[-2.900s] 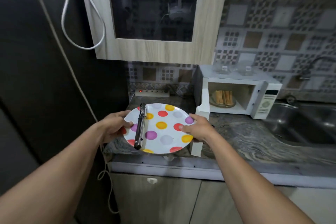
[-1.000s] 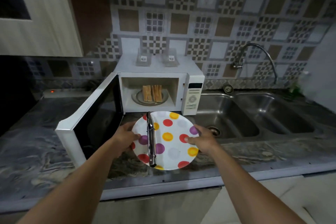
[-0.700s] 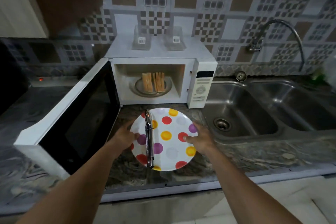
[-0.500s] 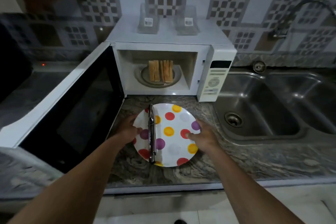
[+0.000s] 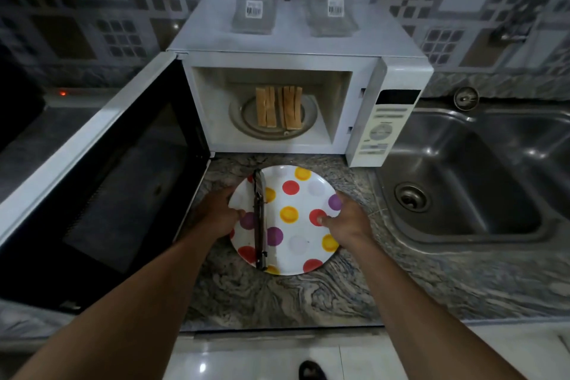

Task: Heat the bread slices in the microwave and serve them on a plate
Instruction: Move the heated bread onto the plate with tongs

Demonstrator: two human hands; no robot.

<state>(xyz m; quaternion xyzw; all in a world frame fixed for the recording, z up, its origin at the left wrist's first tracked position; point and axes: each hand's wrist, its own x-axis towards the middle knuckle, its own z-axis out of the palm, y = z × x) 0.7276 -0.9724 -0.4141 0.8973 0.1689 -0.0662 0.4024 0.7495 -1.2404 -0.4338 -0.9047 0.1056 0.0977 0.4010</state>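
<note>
The left hand (image 5: 217, 214) and right hand (image 5: 347, 220) each grasp an opposite rim of the spotted plate (image 5: 296, 259), thumbs on top, at centre frame. Whether it rests on the counter (image 5: 308, 296) cannot be told. Metal tongs (image 5: 260, 222) lie loose across its left part and would likely slide if it tilts. Above, inside the open microwave (image 5: 293, 49), the bread slices (image 5: 279, 106) stand on edge on the turntable (image 5: 246, 120). They look light, dry and crumbly, probably hot, so they are best pinched gently across their flat faces with the tongs.

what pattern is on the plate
White with red, yellow, purple and pale grey polka dots on the plate, seen in the head view.
</note>
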